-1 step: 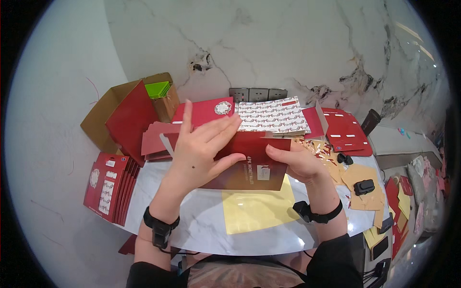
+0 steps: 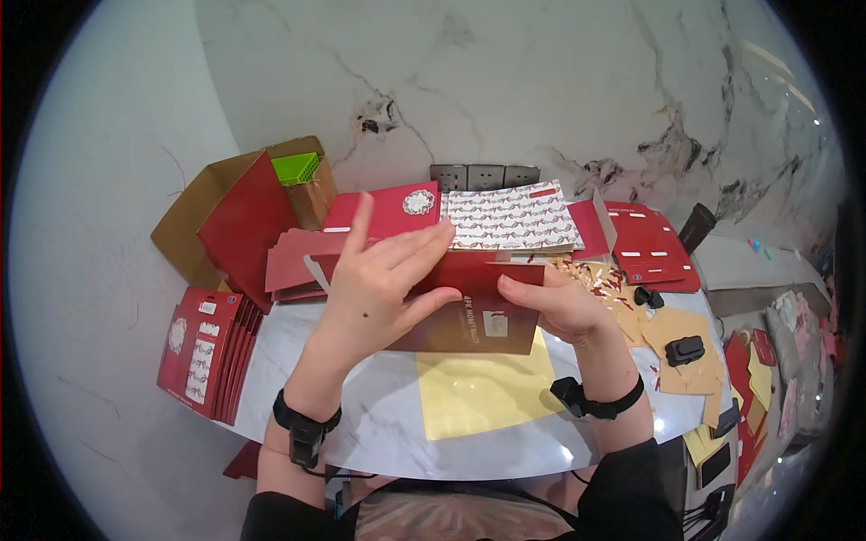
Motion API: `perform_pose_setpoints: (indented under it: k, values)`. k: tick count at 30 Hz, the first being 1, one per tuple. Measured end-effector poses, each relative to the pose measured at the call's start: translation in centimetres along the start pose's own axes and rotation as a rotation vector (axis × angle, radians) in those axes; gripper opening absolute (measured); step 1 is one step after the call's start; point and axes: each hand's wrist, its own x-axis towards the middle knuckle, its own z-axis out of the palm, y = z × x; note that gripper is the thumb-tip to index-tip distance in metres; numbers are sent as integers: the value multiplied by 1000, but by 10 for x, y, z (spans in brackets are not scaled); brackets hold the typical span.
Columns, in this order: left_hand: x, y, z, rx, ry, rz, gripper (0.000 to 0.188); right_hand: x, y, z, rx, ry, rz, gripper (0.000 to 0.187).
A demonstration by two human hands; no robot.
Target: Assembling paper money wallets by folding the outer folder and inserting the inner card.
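Counter (image 2: 379, 424) was glossy, marbled; yellow sheet (image 2: 487, 397) lay smooth on it. Red folder (image 2: 460, 332) looked stiff, rectangular, shiny, with pale print and a white patch; it was up above the counter, partly over the sheet. Right hand (image 2: 561, 305) gripped its right end, thumb on near face. Left hand (image 2: 383, 281) was unclenched, fingers extended across its upper part, thumb spread; pressure unclear.

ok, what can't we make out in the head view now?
Head view:
Right hand: fingers other than the thumb, hidden behind the red packet.
Red packet: back face turned away; part of the front covered by the left hand.
Cardboard box: lower inside, blocked by the red panel.
Cloth heap: separate items, blurred near the rim.
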Motion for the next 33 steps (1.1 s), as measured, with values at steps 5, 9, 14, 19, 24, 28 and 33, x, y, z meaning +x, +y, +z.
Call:
perform_pose_setpoints:
  k: [5, 9, 14, 19, 24, 28, 33]
  values:
    - [1, -2, 10, -154, -14, 22, 60, 3, -1, -2, -83, -80, 9, 42]
    - [-2, -5, 12, -230, -47, -38, 54, 5, -3, -7, -145, -131, -11, 37]
    - [-3, -9, 10, -264, 33, 32, 42, 2, 2, -2, -94, -125, -190, 28]
    - [-4, -9, 8, -273, 50, 53, 38, 0, -2, 14, -303, -47, -358, 25]
    - [-6, -10, 9, -282, 89, 57, 35, -8, -18, 19, -795, 139, -484, 31]
    - [-6, -7, 11, -273, 100, 65, 31, -7, -31, 31, -1135, 508, -912, 40]
    - [-8, -4, 15, -259, 102, 102, 31, -8, -21, 34, -1140, 309, -845, 29]
